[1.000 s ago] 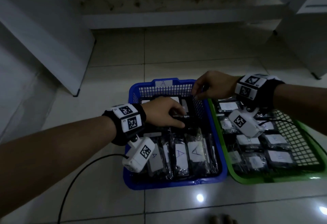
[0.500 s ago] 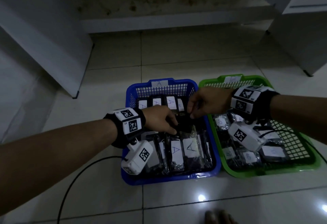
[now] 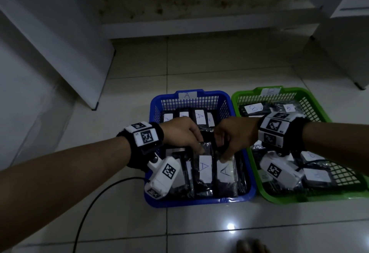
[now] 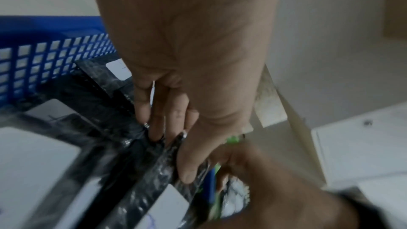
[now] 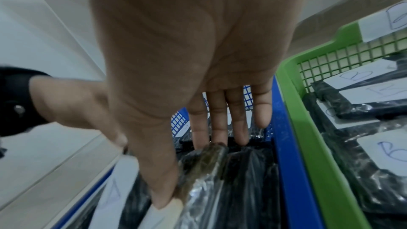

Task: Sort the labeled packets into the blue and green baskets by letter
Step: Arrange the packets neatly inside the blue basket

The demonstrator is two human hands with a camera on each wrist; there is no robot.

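1. While both hands worked over the blue plastic mesh basket (image 3: 199,101), the left hand (image 3: 180,134) pinched the top edge of a black plastic-wrapped packet with a white "A" label (image 3: 204,168), thumb on one face and fingers (image 4: 154,119) on the other.
2. That packet stood in the near row inside the blue basket.
3. Just beside it, the right hand (image 3: 235,135) gripped the neighbouring black "A"-labelled packet (image 3: 225,173) between thumb and fingers (image 5: 218,119).
4. Touching the blue basket's right side sat the green plastic mesh basket (image 3: 317,101), holding black packets with white "B" labels (image 5: 374,93).
5. Both baskets rested on a pale tiled floor (image 3: 129,85).
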